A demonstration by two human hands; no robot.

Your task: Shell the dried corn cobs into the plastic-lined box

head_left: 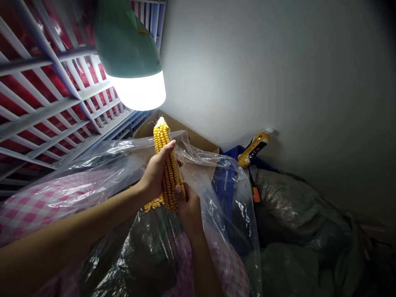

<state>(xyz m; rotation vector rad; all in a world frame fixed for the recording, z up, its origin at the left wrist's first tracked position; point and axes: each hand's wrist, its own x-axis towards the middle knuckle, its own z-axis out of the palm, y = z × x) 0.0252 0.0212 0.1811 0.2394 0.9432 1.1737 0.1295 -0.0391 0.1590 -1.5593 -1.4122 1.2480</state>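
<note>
"Left hand (154,171), how's it set?"

"Closed round the middle of a maize cob (162,140), tip up, tilted slightly; a sound hold."

"Right hand (188,210)?"

"Curled on the cob's lower end, bracing it; loose kernels (153,203) lie just beside, above clear plastic sheeting (93,154)."

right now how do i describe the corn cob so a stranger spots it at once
Below the glowing green lamp, above a clear plastic sheet, the left hand and right hand hold an ear of corn nearly upright. Its tight rows of yellow kernels and pale tip set it apart from the yellow-and-black object by the wall.
</note>
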